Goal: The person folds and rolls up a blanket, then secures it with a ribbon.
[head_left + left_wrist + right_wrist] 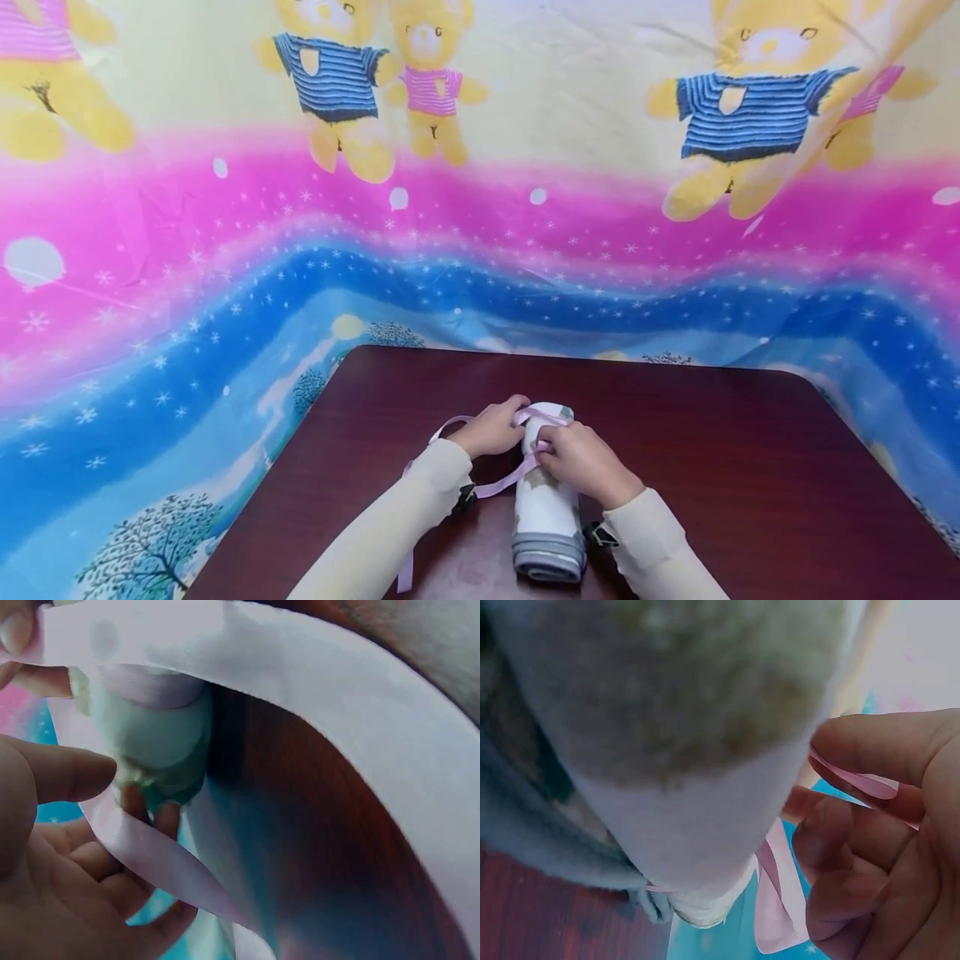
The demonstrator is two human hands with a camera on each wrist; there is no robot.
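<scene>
A white rolled cloth (546, 512) with grey-edged folds and greenish-brown patches lies lengthwise on the table. A pale pink ribbon (501, 486) loops about its far part and trails off to the left. My left hand (489, 431) is beside the far left of the roll, fingers curled, the ribbon (161, 862) running between its thumb and fingers. Above the roll's right side, my right hand (588, 462) pinches the ribbon (874, 785) between thumb and forefinger, its other fingers bent inward. Part of the ribbon behind the roll is hidden.
The dark reddish-brown table (720, 467) has rounded far corners. Behind and around it hangs a printed curtain (480, 225) with bears and snowflakes. A loose ribbon end (406, 571) hangs down near the left forearm. Black straps (600, 535) circle the wrists.
</scene>
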